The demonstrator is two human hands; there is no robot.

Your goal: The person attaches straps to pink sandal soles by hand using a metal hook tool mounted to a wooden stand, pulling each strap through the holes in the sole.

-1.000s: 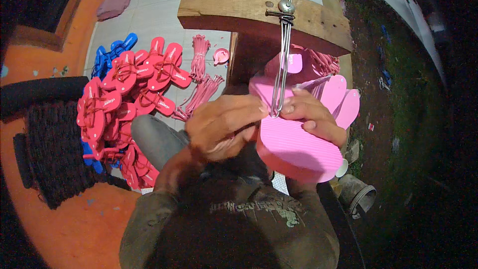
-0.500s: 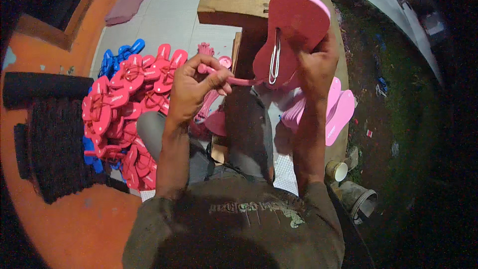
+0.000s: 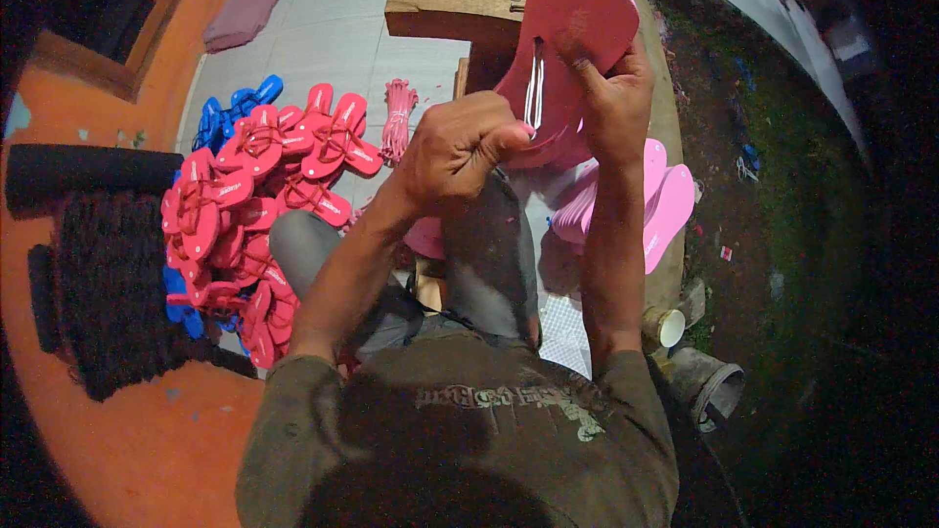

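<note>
My right hand [image 3: 618,103] grips a pink flip-flop sole [image 3: 582,10] by its right edge, holding it up in front of me, thumb across its face. A long bent metal wire [image 3: 536,83] stands out of a hole in the sole and runs down along it. At the wire's lower end, my left hand [image 3: 465,147] is closed in a fist, thumb pointing right. A bit of pink strap shows at the thumb tip; the fingers hide the rest of the strap.
Finished red-pink flip-flops [image 3: 259,142] lie piled on the left, with blue flip-flops [image 3: 240,108] behind. A bundle of pink straps [image 3: 397,122] lies ahead. A wooden beam [image 3: 450,5] stands beyond my hands. Pink soles [image 3: 668,205] are stacked at right, near a bucket [image 3: 719,393].
My left hand has moved right and turned over, from holding the strap stretched out to a fist beside the wire. The sole has risen slightly in my right hand.
</note>
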